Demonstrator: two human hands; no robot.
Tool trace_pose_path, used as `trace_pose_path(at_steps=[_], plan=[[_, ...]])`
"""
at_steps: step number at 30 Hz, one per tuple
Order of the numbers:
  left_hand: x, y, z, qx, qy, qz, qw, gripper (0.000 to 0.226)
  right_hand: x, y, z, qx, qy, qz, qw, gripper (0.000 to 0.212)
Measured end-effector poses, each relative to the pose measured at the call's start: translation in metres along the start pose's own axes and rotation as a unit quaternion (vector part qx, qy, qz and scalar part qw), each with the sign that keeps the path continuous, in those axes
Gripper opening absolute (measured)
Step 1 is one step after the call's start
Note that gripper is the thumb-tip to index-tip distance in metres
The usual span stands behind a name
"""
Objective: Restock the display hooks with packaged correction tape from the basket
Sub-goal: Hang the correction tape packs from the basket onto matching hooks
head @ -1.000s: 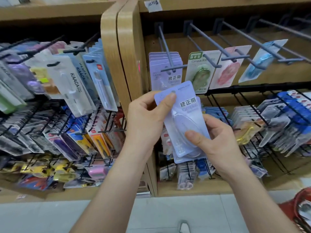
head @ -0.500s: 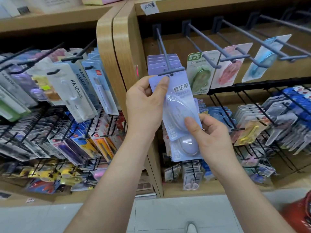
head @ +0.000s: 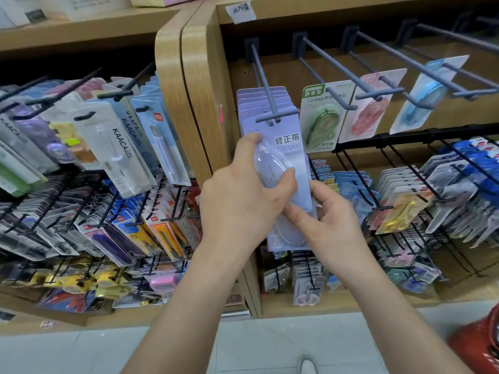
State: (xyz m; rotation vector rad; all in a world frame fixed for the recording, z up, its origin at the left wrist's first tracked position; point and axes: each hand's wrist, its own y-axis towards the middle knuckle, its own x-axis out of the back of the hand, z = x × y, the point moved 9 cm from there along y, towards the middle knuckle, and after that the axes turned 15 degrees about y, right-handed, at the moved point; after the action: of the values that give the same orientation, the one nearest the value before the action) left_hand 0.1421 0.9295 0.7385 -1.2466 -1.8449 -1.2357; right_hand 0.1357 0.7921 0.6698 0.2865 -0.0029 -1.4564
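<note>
Evidently mid-restock: the left hand [head: 243, 201] grips the blister of a purple correction tape pack [head: 286, 136], whose hang holes sit right at the tip of the leftmost hook [head: 266, 85], in front of the purple packs hung there. Whether it is fully threaded, I cannot tell. Below that hook, the right hand [head: 332, 220] pinches a second pack [head: 286, 238], not yet hung. The red basket [head: 483, 344] sits far below-right, contents unseen.

Glossy clear plastic blister on matt lilac card [head: 286, 147], matt grey metal hook [head: 266, 85], smooth wood-grain shelving [head: 199, 85]
</note>
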Motion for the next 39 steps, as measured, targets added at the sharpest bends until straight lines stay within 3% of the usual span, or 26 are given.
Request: trace_pose_path(at_steps=[5, 12, 15, 17, 19, 21, 22, 24, 26, 29, 32, 39], plan=[[-0.003, 0.007, -0.002, 0.026, 0.037, -0.027, 0.999, 0.06, 0.018, 0.0, -0.009, -0.004, -0.02, -0.025, 0.999, 0.023], [-0.009, 0.024, -0.007, 0.008, 0.148, -0.106, 0.983, 0.067, 0.063, -0.002, 0.003, 0.027, -0.066, -0.136, 0.988, 0.028], [-0.01, 0.024, -0.009, -0.012, 0.166, -0.156, 0.974, 0.065, 0.066, -0.001, 0.016, 0.048, 0.012, -0.118, 0.992, 0.042], [-0.012, 0.024, -0.01, -0.019, 0.161, -0.138, 0.977, 0.063, 0.061, 0.002, 0.017, 0.035, 0.094, -0.092, 0.991, 0.053], [-0.019, 0.021, 0.0, -0.016, 0.076, -0.089, 0.993, 0.052, 0.053, 0.006, 0.012, 0.009, 0.15, -0.067, 0.986, 0.065], [-0.02, 0.018, 0.01, -0.007, -0.14, -0.051, 0.989, 0.029, 0.046, 0.009, 0.008, -0.009, 0.183, -0.05, 0.982, 0.062], [-0.022, 0.016, 0.012, 0.009, -0.258, -0.015, 0.966, 0.018, 0.043, 0.01, 0.008, -0.014, 0.194, -0.041, 0.98, 0.057], [-0.025, 0.011, 0.003, 0.009, -0.393, 0.071, 0.917, 0.015, 0.035, 0.012, 0.008, -0.014, 0.201, -0.014, 0.979, 0.049], [-0.024, 0.009, -0.006, -0.018, -0.421, 0.103, 0.901, 0.012, 0.025, 0.014, 0.009, -0.012, 0.202, 0.016, 0.979, 0.045], [-0.015, 0.014, 0.002, -0.017, -0.442, 0.052, 0.895, 0.007, 0.015, 0.019, 0.008, -0.01, 0.2, 0.043, 0.979, 0.032], [-0.006, 0.017, 0.007, -0.015, -0.473, 0.009, 0.881, 0.014, 0.01, 0.022, 0.001, -0.018, 0.097, 0.058, 0.993, 0.014], [-0.001, 0.029, 0.01, 0.016, -0.463, -0.048, 0.885, 0.013, 0.008, 0.026, -0.006, 0.01, -0.082, 0.042, 0.996, 0.023]])
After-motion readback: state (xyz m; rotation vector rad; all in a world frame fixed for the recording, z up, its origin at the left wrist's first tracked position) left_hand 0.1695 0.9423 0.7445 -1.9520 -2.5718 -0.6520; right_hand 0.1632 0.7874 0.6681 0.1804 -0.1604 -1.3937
